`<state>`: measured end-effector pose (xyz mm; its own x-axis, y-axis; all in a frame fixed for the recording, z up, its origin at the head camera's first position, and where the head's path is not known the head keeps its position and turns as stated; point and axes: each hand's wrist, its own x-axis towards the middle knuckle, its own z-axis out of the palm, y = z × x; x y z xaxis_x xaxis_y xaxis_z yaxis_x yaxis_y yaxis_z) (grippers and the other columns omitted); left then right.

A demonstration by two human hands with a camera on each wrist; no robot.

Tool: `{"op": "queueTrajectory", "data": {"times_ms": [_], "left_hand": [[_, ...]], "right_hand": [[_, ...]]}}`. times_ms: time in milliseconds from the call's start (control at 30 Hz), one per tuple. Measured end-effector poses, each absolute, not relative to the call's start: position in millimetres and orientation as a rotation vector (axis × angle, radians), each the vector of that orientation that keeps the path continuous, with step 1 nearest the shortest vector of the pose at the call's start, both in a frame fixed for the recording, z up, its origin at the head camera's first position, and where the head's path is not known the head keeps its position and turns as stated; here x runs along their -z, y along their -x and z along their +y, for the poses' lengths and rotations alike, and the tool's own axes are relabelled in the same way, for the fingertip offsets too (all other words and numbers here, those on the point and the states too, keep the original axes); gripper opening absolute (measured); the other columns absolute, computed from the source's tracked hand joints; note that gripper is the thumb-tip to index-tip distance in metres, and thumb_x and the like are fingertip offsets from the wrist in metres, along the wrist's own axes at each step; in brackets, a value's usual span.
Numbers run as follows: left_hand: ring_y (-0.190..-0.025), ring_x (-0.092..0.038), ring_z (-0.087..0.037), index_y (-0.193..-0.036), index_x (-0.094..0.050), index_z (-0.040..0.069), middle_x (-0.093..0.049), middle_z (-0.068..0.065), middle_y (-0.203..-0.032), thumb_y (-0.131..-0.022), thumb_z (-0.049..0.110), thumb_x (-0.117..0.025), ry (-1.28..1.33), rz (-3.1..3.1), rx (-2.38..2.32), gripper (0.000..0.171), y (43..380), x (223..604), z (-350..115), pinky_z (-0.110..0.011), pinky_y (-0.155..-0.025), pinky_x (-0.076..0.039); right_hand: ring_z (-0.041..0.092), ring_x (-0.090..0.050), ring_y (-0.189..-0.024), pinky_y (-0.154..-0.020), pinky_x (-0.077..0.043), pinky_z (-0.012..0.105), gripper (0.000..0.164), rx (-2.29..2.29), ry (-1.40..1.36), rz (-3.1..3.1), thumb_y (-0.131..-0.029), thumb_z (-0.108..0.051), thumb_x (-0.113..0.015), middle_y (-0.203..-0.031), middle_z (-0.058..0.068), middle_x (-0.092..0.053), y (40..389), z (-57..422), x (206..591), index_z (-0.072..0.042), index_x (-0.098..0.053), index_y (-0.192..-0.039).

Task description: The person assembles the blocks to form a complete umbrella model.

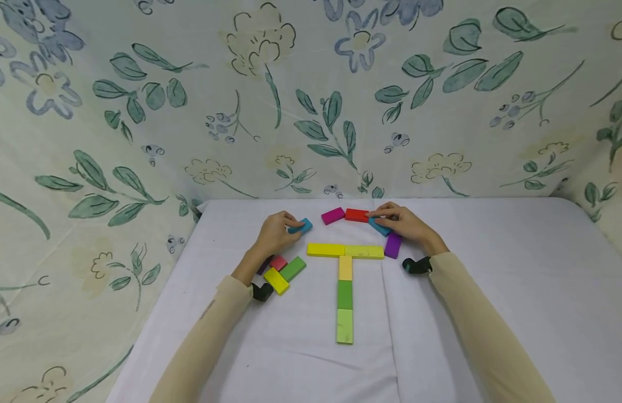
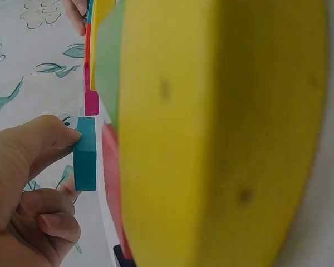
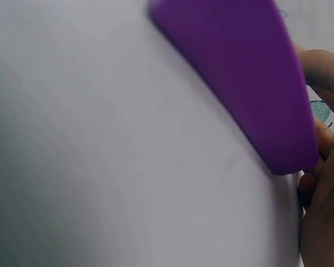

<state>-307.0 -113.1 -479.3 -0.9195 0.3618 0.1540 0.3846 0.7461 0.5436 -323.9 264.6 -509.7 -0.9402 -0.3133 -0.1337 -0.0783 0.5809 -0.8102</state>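
Observation:
My left hand (image 1: 276, 234) pinches a blue block (image 1: 303, 225) between thumb and fingers, left of a magenta block (image 1: 333, 216). In the left wrist view that block (image 2: 84, 158) stands out from the fingertips. At the right end of a curved row, my right hand (image 1: 405, 224) holds another blue block (image 1: 378, 227), partly covered by the fingers. This one lies between a red block (image 1: 357, 215) and a purple block (image 1: 393, 245). The purple block (image 3: 245, 83) fills the upper part of the right wrist view, hiding the right fingertips.
Below the curve, two yellow blocks (image 1: 326, 249) form a bar over a column of an orange-yellow block (image 1: 345, 268), a green block (image 1: 345, 294) and a light green block (image 1: 345, 327). Near the left wrist lie yellow (image 1: 276, 281), green (image 1: 293, 268), pink-red (image 1: 278, 262) and dark (image 1: 263, 266) blocks.

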Motion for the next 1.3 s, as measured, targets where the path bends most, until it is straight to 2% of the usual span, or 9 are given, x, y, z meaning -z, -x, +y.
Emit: {"op": "queueTrajectory", "data": {"times_ms": [433, 633, 767, 933, 1033, 1300], "left_hand": [[-0.108, -0.065, -0.029, -0.120, -0.078, 0.015, -0.071, -0.012, -0.119, -0.092, 0.019, -0.078, 0.628, -2.997, 0.943, 0.029, 313.5, 480.7, -104.3, -0.043, -0.095, -0.055], [-0.116, -0.060, -0.026, -0.138, -0.068, 0.022, -0.067, -0.010, -0.131, -0.093, 0.027, -0.079, 0.704, -3.154, 0.941, 0.046, 320.0, 472.7, -113.0, -0.043, -0.101, -0.053], [-0.118, -0.057, -0.027, -0.147, -0.059, 0.026, -0.064, -0.010, -0.134, -0.090, 0.024, -0.082, 0.823, -3.254, 0.950, 0.061, 327.1, 466.4, -119.5, -0.044, -0.106, -0.051], [-0.106, -0.056, -0.025, -0.148, -0.058, 0.031, -0.062, -0.010, -0.131, -0.090, 0.016, -0.082, 0.895, -3.325, 0.948, 0.065, 334.2, 462.4, -122.9, -0.035, -0.093, -0.053], [-0.095, -0.055, -0.023, -0.147, -0.059, 0.032, -0.061, -0.010, -0.126, -0.090, 0.014, -0.080, 0.898, -3.342, 0.945, 0.064, 337.1, 463.0, -122.4, -0.028, -0.082, -0.050], [-0.095, -0.056, -0.025, -0.145, -0.062, 0.030, -0.065, -0.009, -0.123, -0.088, 0.020, -0.085, 0.926, -3.288, 0.865, 0.063, 342.1, 466.1, -114.1, -0.027, -0.082, -0.052]], "right_hand": [[0.038, -0.036, -0.139, -0.119, -0.029, 0.063, 0.036, 1.284, 0.324, 2.557, -0.107, -0.029, -0.057, -0.149, 0.015, -0.046, 322.7, 265.4, 508.7, -0.018, -0.067, -0.139], [0.038, -0.037, -0.138, -0.119, -0.030, 0.063, 0.036, 1.288, 0.337, 2.555, -0.107, -0.030, -0.057, -0.148, 0.015, -0.046, 323.7, 265.5, 509.6, -0.018, -0.067, -0.139], [0.038, -0.037, -0.138, -0.118, -0.029, 0.063, 0.036, 1.296, 0.343, 2.553, -0.107, -0.031, -0.058, -0.148, 0.015, -0.046, 324.2, 265.3, 510.5, -0.019, -0.067, -0.140], [0.037, -0.038, -0.137, -0.119, -0.030, 0.063, 0.036, 1.300, 0.343, 2.550, -0.107, -0.031, -0.058, -0.148, 0.015, -0.047, 324.1, 265.6, 510.1, -0.019, -0.067, -0.139], [0.037, -0.038, -0.137, -0.119, -0.030, 0.063, 0.036, 1.295, 0.343, 2.554, -0.107, -0.031, -0.058, -0.148, 0.015, -0.047, 323.4, 265.4, 509.1, -0.019, -0.068, -0.139], [0.038, -0.037, -0.137, -0.119, -0.029, 0.063, 0.035, 1.297, 0.333, 2.551, -0.107, -0.029, -0.058, -0.148, 0.015, -0.046, 322.0, 264.7, 507.4, -0.018, -0.068, -0.139]]}}
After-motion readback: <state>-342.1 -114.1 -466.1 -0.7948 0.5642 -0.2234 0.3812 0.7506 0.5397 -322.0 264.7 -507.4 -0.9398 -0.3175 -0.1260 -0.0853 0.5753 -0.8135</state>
